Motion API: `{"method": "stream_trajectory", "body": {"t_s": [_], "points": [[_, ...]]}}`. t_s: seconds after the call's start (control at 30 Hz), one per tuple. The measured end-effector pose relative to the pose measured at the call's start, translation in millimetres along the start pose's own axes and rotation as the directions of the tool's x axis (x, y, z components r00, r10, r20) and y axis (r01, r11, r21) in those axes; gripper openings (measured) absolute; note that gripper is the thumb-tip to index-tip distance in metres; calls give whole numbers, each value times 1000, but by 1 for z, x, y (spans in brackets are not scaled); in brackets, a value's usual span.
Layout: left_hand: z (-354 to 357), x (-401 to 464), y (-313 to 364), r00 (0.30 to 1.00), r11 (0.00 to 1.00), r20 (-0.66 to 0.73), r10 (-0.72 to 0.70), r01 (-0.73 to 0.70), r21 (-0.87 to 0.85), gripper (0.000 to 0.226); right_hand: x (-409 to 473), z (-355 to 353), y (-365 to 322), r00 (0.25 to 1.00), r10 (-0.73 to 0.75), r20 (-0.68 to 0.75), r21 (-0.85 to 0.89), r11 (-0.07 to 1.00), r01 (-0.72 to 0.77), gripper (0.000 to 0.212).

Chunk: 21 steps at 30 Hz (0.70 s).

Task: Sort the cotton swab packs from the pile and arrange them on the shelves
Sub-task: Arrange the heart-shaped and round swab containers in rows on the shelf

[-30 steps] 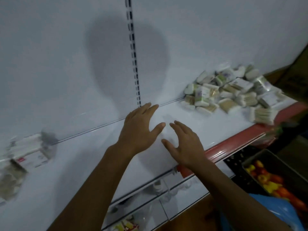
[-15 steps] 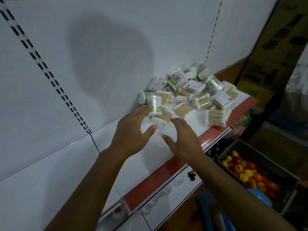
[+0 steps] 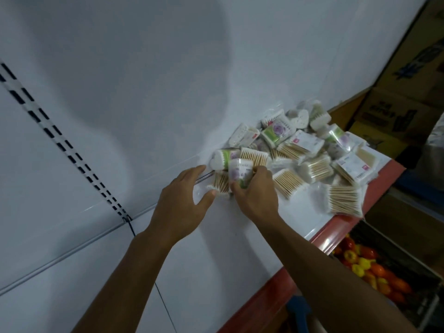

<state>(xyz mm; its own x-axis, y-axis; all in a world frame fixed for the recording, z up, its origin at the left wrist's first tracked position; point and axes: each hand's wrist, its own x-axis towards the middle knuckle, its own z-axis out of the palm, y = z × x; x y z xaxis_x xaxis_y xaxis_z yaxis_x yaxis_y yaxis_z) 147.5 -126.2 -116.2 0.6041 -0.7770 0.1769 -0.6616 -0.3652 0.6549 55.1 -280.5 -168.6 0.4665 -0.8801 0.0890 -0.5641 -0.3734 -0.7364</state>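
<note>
A pile of cotton swab packs lies at the right end of the white shelf, against the back panel. It mixes flat clear bags of wooden-stick swabs with round and heart-shaped tubs. My right hand grips a round tub with a purple and green label at the pile's near left edge. My left hand hovers just left of it with fingers spread, its thumb touching a flat bag of swabs.
The shelf's red front edge runs diagonally at the right. Below it stands a dark crate of red, orange and yellow items. Cardboard boxes stand at the upper right. A slotted upright crosses the back panel.
The view swung right, bringing the pile closer. Both hands moved forward to the pile, and my right hand closed on the round tub.
</note>
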Motion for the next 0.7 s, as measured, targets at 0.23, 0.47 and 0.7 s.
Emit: {"method": "stream_trajectory", "body": {"t_s": [0.23,0.47,0.7], "points": [[13,33,19,994,977,-43,-98,88,-196,58,-16,-25,-7,974,-201,104,369,917,150,43],[33,64,52,955,853,-86,-283,210,-479,45,-19,-37,-10,930,-327,167,438,870,227,56],[59,85,72,924,829,-180,-338,202,-521,22,16,-73,19,882,-435,182,352,866,355,44]]}}
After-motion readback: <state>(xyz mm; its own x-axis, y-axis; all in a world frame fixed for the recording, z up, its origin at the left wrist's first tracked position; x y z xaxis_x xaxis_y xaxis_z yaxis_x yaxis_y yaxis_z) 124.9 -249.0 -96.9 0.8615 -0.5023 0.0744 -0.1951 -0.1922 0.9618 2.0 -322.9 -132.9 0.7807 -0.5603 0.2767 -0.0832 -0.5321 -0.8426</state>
